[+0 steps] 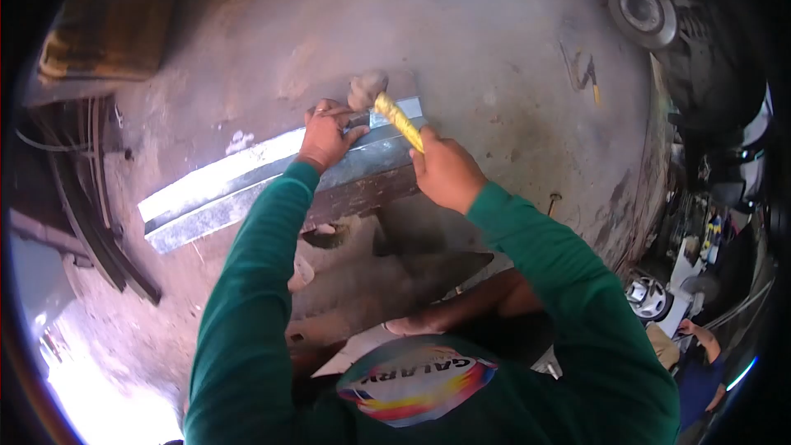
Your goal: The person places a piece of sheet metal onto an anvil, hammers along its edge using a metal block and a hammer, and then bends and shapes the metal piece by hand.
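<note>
A long folded strip of shiny sheet metal [239, 169] lies at a slant across a dark block on the floor. My right hand [447, 171] is wrapped round the yellow handle of a hammer [399, 122]. The hammer's brownish head is over the strip's far edge, just right of my left hand. My left hand [328, 133] rests on the strip near its right part, fingers bent round a thin dark piece whose shape is mostly hidden.
Curved metal bars [86, 206] lie at the left, below a yellowish-brown box [103, 49]. A brake disc [642, 8] is at the upper right. A yellow-handled tool [596, 92] lies on the floor. Another person [700, 371] is at the lower right.
</note>
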Available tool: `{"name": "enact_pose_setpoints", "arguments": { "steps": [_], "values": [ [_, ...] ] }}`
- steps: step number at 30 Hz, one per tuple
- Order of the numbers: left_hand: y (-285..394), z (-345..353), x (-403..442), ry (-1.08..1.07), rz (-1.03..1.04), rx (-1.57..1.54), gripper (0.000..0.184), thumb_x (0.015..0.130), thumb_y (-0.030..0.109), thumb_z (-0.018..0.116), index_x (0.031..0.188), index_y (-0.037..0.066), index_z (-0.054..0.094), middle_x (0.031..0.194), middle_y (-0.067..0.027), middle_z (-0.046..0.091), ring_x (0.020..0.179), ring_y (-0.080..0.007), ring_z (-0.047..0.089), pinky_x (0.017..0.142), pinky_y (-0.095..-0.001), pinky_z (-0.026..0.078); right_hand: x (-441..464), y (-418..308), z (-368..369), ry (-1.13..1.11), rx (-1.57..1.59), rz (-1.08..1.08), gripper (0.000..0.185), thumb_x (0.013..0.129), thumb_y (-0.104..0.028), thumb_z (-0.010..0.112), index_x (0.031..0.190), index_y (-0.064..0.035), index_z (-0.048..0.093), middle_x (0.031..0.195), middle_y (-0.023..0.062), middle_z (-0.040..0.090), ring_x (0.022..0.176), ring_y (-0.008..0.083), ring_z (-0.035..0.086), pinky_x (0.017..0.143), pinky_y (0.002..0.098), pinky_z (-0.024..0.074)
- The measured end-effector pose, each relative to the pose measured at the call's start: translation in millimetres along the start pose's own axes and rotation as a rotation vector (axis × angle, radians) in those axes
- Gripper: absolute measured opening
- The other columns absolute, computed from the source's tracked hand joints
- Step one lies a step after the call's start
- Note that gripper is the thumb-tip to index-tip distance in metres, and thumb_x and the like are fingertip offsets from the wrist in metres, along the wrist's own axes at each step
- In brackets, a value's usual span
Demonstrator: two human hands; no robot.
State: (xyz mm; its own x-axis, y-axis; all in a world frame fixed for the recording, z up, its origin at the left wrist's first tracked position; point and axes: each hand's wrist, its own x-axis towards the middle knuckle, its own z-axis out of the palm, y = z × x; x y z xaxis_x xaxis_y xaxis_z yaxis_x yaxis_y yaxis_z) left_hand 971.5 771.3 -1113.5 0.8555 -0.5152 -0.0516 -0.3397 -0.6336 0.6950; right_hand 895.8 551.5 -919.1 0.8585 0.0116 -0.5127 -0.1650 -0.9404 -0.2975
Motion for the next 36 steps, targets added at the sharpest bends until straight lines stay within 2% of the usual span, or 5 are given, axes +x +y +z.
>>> {"name": "enact_pose_setpoints", "arguments": {
  "steps": [14,20,23,28,36],
  "values": [
    [30.2,37.4,34.2,-0.023,-0.048,0.036,0.048,0.098,0.053,0.079,0.127,0.016,0.083,0.136,-0.0040,0.078,0.138,-0.0270,0.056,0.119,-0.0510,0.036,-41.8,40.5,-61.5,0.221,0.360,0.081,0.033,0.108,-0.027,0.068,0.101,0.0036,0.058,0.090,0.0296,0.069,0.086,0.0511,0.067,0.076,0.0551,0.0518],
    [29.3,37.3,35.6,-0.054,-0.056,0.119,0.053,0.098,0.056,0.078,0.124,0.010,0.083,0.134,-0.0053,0.078,0.138,-0.0284,0.056,0.119,-0.0510,0.037,-49.5,-15.0,-174.8,0.692,0.483,-0.150,0.030,0.109,-0.028,0.069,0.107,0.0003,0.060,0.079,0.0182,0.065,0.070,0.0373,0.065,0.066,0.0475,0.0509],
    [31.2,37.4,36.3,-0.036,-0.045,0.114,0.054,0.097,0.056,0.078,0.123,0.009,0.083,0.134,-0.0059,0.078,0.138,-0.0288,0.056,0.118,-0.0503,0.038,-30.1,-11.2,-139.3,0.943,0.440,-0.312,0.028,0.110,-0.026,0.066,0.113,-0.0002,0.057,0.077,0.0159,0.066,0.070,0.0354,0.069,0.063,0.0448,0.0513],
    [37.6,36.0,36.2,-0.029,0.017,0.152,0.053,0.096,0.056,0.079,0.124,0.011,0.083,0.133,-0.0055,0.078,0.138,-0.0283,0.056,0.118,-0.0527,0.038,-10.3,51.5,-24.6,0.049,0.097,0.003,0.034,0.107,-0.023,0.064,0.123,0.0055,0.057,0.092,0.0330,0.073,0.090,0.0530,0.071,0.080,0.0618,0.0544],
    [52.5,75.7,48.8,0.044,0.053,0.054,0.043,0.094,0.051,0.083,0.120,0.016,0.085,0.128,-0.0023,0.080,0.134,-0.0265,0.059,0.117,-0.0521,0.036,-32.3,80.3,-46.4,0.150,0.316,0.094,0.029,0.108,-0.025,0.066,0.110,0.0045,0.063,0.090,0.0289,0.072,0.085,0.0503,0.070,0.077,0.0565,0.0534]
  ]
}}
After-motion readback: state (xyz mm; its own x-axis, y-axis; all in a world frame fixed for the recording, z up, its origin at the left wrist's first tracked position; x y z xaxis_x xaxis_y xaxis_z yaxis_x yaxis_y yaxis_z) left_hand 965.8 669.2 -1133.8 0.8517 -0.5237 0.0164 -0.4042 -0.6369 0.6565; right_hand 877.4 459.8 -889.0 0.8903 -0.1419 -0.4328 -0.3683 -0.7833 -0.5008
